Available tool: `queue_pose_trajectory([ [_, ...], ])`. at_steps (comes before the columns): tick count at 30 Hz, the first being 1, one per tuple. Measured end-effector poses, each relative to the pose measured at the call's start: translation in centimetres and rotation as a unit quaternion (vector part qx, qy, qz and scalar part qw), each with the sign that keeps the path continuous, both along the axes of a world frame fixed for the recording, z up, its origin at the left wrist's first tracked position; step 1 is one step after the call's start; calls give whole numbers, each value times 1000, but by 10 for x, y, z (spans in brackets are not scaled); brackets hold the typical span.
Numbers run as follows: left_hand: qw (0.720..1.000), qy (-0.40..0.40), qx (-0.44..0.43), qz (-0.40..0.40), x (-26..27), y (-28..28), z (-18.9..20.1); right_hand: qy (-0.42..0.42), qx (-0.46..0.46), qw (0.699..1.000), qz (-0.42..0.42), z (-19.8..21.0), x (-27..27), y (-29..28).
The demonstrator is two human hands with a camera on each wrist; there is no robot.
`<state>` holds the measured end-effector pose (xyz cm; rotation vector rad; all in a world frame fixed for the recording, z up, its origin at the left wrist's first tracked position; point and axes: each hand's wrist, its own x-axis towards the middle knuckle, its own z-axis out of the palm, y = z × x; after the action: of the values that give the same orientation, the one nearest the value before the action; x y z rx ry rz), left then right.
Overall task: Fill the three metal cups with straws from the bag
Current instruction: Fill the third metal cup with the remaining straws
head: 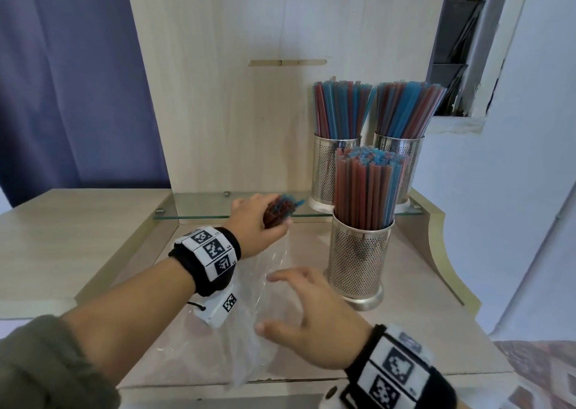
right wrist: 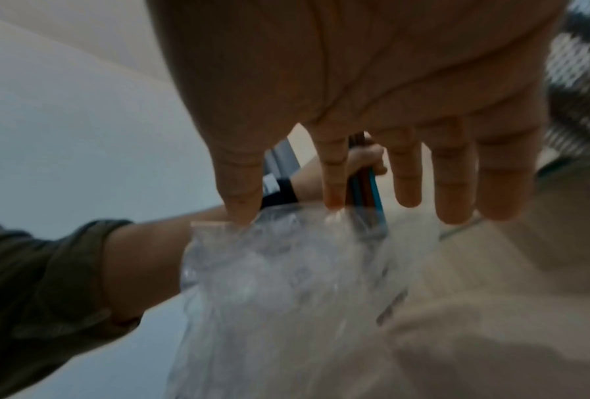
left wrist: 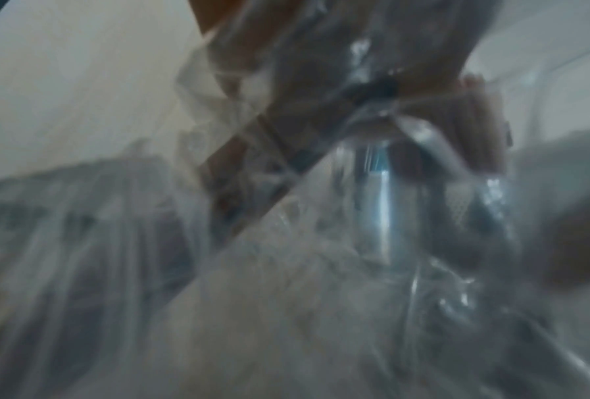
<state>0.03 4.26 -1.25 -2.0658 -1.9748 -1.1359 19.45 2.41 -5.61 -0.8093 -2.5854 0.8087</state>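
Three perforated metal cups are standing at the right: two on the glass shelf [head: 199,204], the back left cup [head: 324,171] and back right cup [head: 405,159], and the front cup [head: 358,259] on the wooden counter [head: 420,299]. Each is holding upright red and blue straws. The left hand [head: 255,224] is gripping a bundle of straws [head: 282,210], their long axis probably running toward the camera. The right hand [head: 314,321] is hovering, fingers spread, holding nothing, over the clear bag [head: 249,284] lying crumpled on the counter.
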Motion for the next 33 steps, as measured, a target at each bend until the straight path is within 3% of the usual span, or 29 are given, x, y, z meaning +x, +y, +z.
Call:
queue_pose_trajectory([
  [3,999,-19,21,-24,4,-7,2,-77,-57,995,27,-4,-14,-3],
  [9,997,-51,40,-50,9,-17,12,-216,-22,976,12,2,-24,3],
  [17,970,-184,127,-94,21,-33,55,-313,2,950,16,5,-29,29],
  [24,899,-343,255,-90,21,-54,109,-336,20,942,15,0,-37,37],
  [27,878,-375,282,-98,15,-64,124,-322,13,946,19,-2,-31,42],
  [33,884,-353,283,-116,18,-81,124,-139,10,990,10,18,4,45],
])
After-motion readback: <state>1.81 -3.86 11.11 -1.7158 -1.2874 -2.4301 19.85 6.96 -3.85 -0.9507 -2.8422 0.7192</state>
